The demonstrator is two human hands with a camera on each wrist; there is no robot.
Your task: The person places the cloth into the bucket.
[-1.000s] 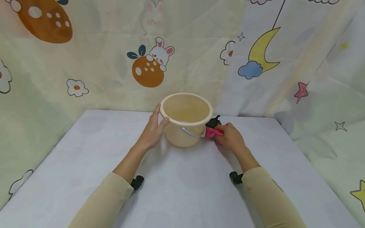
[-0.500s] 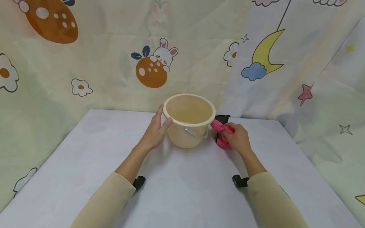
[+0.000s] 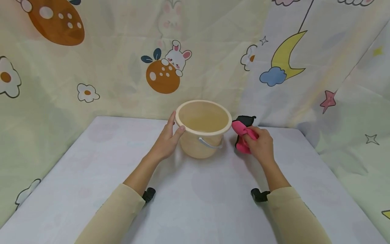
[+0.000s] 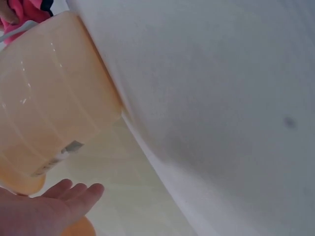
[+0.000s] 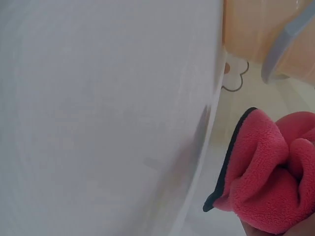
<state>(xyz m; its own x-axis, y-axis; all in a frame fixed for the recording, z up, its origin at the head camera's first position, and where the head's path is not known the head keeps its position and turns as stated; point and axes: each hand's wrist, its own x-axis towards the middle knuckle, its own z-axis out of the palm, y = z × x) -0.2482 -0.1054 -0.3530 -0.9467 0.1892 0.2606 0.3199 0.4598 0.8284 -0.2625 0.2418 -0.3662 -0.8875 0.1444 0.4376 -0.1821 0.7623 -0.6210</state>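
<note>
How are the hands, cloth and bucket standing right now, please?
Left hand against bucket. Right hand gripping pink cloth, right of bucket. Handle hanging down, not across bucket's top.

Pink cloth [image 5: 266, 182] w/ blk edge [image 5: 228, 157]; cream bkt [image 3: 199, 147], gry handle [image 5: 288, 38]; bunny-print backdrop [image 3: 118, 61].

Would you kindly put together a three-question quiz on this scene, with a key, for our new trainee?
1. Multiple choice: what does the right hand hold?
A) a wooden spoon
B) a pink cloth
C) a paper cup

2. True or false: the pink cloth lies inside the bucket.

3. Fill in the blank: the ____ hand touches the bucket.

Key:
1. B.
2. False; the pink cloth is outside the bucket, to its right in the head view.
3. Left; the left hand is at the upper side of the bucket.
</note>
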